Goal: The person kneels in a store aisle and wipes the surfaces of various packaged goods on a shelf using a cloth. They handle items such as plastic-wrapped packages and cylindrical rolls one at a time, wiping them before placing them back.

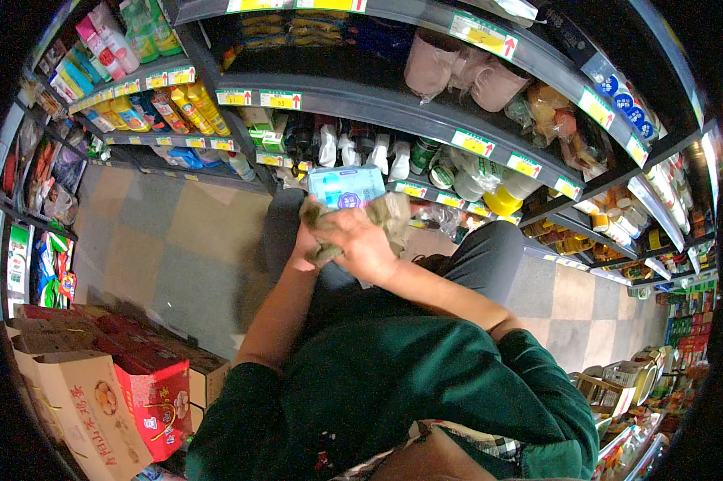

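Note:
Between my knees, in front of the shelves, I hold a light-blue printed package [349, 180] with its upper part showing. My left hand [304, 243] grips it from the left and below, mostly hidden behind cloth and my other hand. A crumpled grey-brown cloth [390, 219] is bunched in my right hand [358, 240], lying over the lower part of the package. Part of the cloth spreads out on the right side, and another fold hangs by my left fingers. The right hand is slightly blurred.
A lower shelf edge [412, 191] with price tags runs just beyond the package, with white-headed bottles [328, 147] and jars behind it. Pink wrapped cups [433, 66] sit above. Cleaning bottles [202, 108] fill the left shelves. Cardboard gift boxes [91, 403] stand at lower left on the checkered floor [181, 264].

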`<action>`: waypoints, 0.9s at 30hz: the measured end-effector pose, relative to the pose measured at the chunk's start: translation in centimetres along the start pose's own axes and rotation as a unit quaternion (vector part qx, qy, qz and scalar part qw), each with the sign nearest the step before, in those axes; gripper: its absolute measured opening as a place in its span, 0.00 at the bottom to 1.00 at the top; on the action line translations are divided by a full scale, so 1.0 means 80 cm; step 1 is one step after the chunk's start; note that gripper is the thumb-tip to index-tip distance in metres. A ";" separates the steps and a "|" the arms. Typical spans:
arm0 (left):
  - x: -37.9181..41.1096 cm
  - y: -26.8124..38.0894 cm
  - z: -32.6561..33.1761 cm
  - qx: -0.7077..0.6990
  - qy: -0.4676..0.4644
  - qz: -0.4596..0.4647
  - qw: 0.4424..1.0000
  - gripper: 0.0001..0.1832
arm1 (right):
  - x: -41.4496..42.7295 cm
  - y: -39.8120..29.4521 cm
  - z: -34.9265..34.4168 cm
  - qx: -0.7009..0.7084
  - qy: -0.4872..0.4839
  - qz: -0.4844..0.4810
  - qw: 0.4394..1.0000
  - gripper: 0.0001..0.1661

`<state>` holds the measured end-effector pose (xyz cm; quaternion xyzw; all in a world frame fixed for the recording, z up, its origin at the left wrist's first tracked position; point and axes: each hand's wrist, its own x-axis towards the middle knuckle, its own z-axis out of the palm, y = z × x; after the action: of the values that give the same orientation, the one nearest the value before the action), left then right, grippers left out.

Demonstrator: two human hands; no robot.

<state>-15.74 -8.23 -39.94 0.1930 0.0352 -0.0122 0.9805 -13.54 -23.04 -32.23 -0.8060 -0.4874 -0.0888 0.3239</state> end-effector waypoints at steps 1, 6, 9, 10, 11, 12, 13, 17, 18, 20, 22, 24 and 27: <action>0.002 0.001 -0.006 0.010 0.000 0.020 1.000 0.32 | -0.001 -0.003 0.002 0.000 -0.006 -0.008 1.000 0.27; -0.015 0.012 0.020 -0.024 0.029 -0.057 0.998 0.35 | -0.024 0.036 -0.010 -0.064 0.039 0.002 0.997 0.29; -0.014 0.008 0.022 -0.006 0.063 -0.032 0.997 0.33 | -0.046 0.069 -0.015 -0.071 0.092 0.143 0.983 0.27; -0.012 0.006 0.016 0.006 0.076 -0.018 0.997 0.32 | -0.049 0.077 -0.020 -0.056 0.100 0.171 0.979 0.26; -0.011 0.004 0.010 0.015 0.072 -0.024 0.997 0.31 | -0.049 0.085 -0.023 -0.041 0.108 0.198 0.973 0.26; -0.009 0.002 0.003 0.025 0.068 -0.032 0.997 0.31 | -0.045 0.084 -0.026 -0.048 0.148 0.187 0.970 0.26; -0.009 0.003 0.000 0.035 0.066 -0.039 0.996 0.30 | -0.029 0.072 -0.035 -0.035 0.169 0.147 0.974 0.26; -0.008 -0.002 0.006 0.012 0.008 -0.095 0.995 0.28 | 0.031 0.020 -0.052 0.008 0.137 0.013 0.990 0.28; -0.010 -0.003 0.005 -0.001 0.008 -0.109 0.994 0.28 | 0.039 0.012 -0.050 -0.017 0.058 0.010 0.998 0.28; -0.008 -0.002 0.004 0.005 0.000 -0.103 0.995 0.28 | 0.041 0.018 -0.036 -0.055 0.041 0.016 0.998 0.26; -0.005 -0.002 0.000 0.020 0.000 -0.076 0.997 0.28 | 0.042 0.036 -0.026 -0.077 0.083 0.020 0.993 0.26; -0.009 -0.002 -0.003 0.048 0.042 -0.048 0.997 0.26 | 0.027 0.066 -0.018 -0.092 0.109 0.095 0.985 0.25; -0.012 -0.003 -0.007 0.057 0.091 -0.052 0.993 0.26 | -0.004 0.094 -0.021 -0.096 0.080 0.125 0.984 0.26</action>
<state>-16.72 -8.25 -40.48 0.2472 0.1334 -0.0480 0.9586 -7.06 -26.69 -34.34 -0.8784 -0.3439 -0.1585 0.2917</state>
